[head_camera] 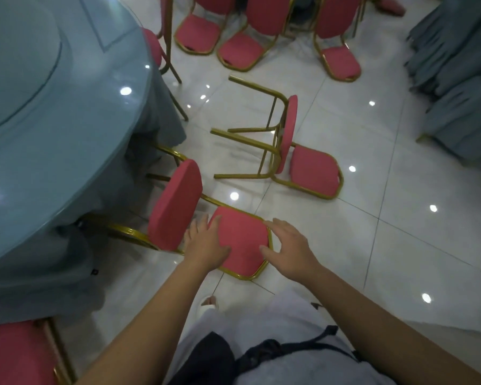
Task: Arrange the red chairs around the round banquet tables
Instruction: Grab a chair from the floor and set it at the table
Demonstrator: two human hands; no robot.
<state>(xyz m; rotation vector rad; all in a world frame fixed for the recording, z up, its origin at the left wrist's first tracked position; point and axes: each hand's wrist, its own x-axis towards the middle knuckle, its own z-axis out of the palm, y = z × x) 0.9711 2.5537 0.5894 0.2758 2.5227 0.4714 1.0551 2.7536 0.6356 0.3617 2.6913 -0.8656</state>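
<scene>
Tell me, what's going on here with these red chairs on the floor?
A person is leaning over a red chair that lies tipped over beside the round table. Their left hand and right hand rest on either side of its floor-level pad, probably to lift it; it is not yet upright. A second tipped chair lies just beyond, and more chairs are farther back.

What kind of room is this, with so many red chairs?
Most likely a banquet hall being set up. There is a big round table with a long blue-grey cloth, lots of matching red chairs with gold legs, some lying tipped over, and a shiny tiled floor.
</scene>
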